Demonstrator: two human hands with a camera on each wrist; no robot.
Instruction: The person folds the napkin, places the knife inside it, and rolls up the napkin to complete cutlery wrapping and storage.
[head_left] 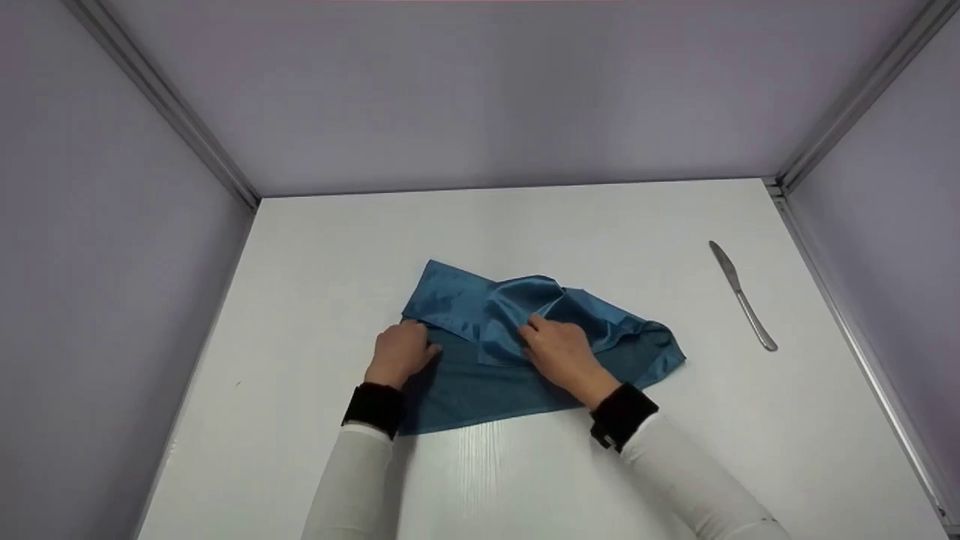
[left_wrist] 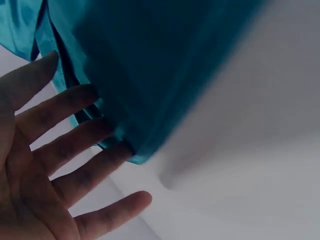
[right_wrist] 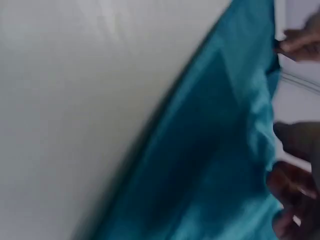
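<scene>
The head view looks forward and down from above the table (head_left: 300, 247), taking in both forearms and the enclosure walls. Each wrist view sits close against the blue cloth (head_left: 480, 375), blurred by nearness. All three views share the cloth and the white tabletop.

I see a blue cloth (head_left: 480, 375) lying near the middle of the white counter (head_left: 300, 247), shiny like satin and partly folded. Its near part lies flat as a single smooth layer, with a straight front edge running from lower left up toward the right. The far part is doubled over onto it, and a puffed, rumpled fold rises in the middle. The right end is bunched and creased into a rounded corner, while the far left corner comes to a neat point. I see its sheen brightest on the raised folds.
</scene>
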